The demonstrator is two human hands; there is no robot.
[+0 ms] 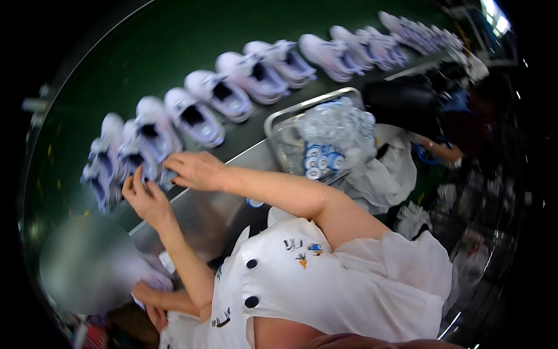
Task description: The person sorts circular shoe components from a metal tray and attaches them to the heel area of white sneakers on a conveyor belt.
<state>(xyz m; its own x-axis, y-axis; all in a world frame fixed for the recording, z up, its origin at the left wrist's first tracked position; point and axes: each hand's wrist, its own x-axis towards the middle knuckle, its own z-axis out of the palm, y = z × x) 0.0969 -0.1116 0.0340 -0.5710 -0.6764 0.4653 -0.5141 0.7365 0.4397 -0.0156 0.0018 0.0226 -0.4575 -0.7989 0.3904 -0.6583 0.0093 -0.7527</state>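
A pale lilac shoe (132, 145) is set on the green desk (174, 41), near the left end of a long curved row of similar shoes (192, 116), and both hands are brought to its near end. The left hand (146, 199) is held with its fingers spread a little and their tips placed at the shoe. The right hand (197, 170) is held just beside it, with its fingers bent down toward the same end; whether anything is pinched by either hand cannot be told, as the spot is blurred and partly covered. The desk is bordered on the near side by a metal strip (203, 215), above which the right forearm is stretched. Beyond that forearm, a metal tray (314, 100) is filled with blue-and-white round pieces (314, 163) and crumpled clear plastic (334, 125). Beside the tray, a whitish plastic sheet (386, 174) is bunched. At lower left, another shoe (152, 278) is held by a co-worker's hand (142, 292).
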